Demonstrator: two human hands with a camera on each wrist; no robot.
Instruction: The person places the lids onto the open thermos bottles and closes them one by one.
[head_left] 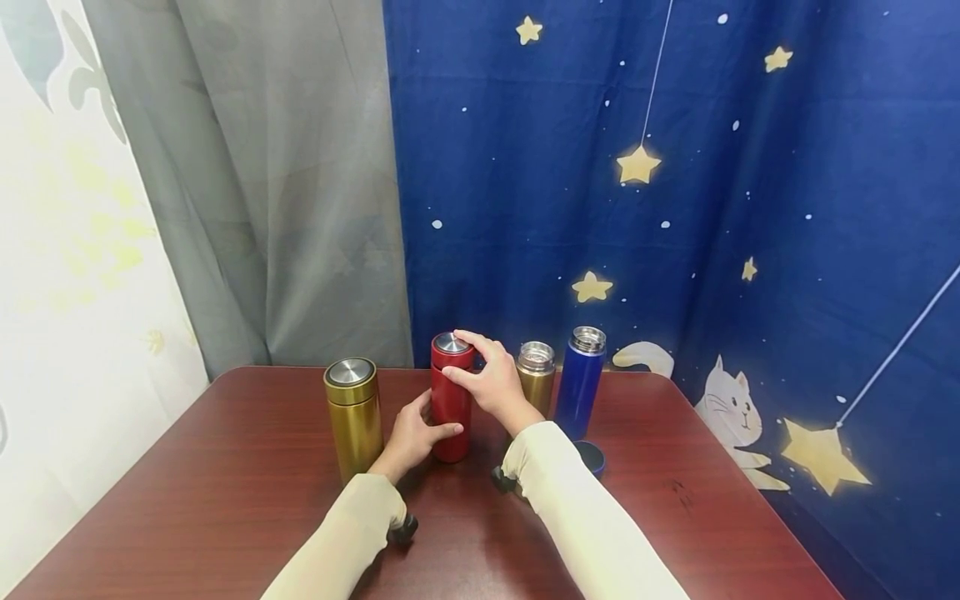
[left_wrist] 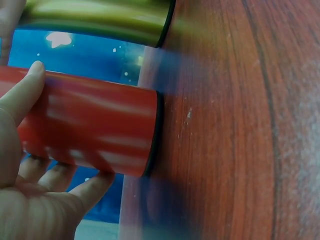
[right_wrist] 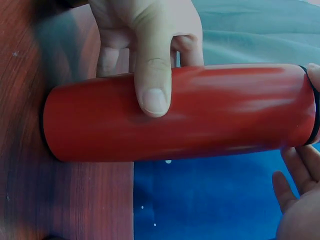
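A red thermos bottle [head_left: 450,412] stands upright at the middle of the table. My left hand [head_left: 411,437] grips its body low down, thumb [right_wrist: 154,95] across the near side and fingers [left_wrist: 95,187] round the opposite side. At the top, the right hand [head_left: 495,382] holds the red lid [head_left: 451,342] with its silver disc, thumb on the near side and fingers over the far edge. In the left wrist view the black-rimmed base of the red thermos [left_wrist: 95,125] meets the tabletop.
A closed gold thermos [head_left: 354,433] stands to the left of the left forearm. Right of the red one are an uncapped gold thermos [head_left: 536,385] and an uncapped blue thermos [head_left: 577,392]. A dark blue lid [head_left: 590,457] lies by the right sleeve. Curtains hang behind the table [head_left: 675,467].
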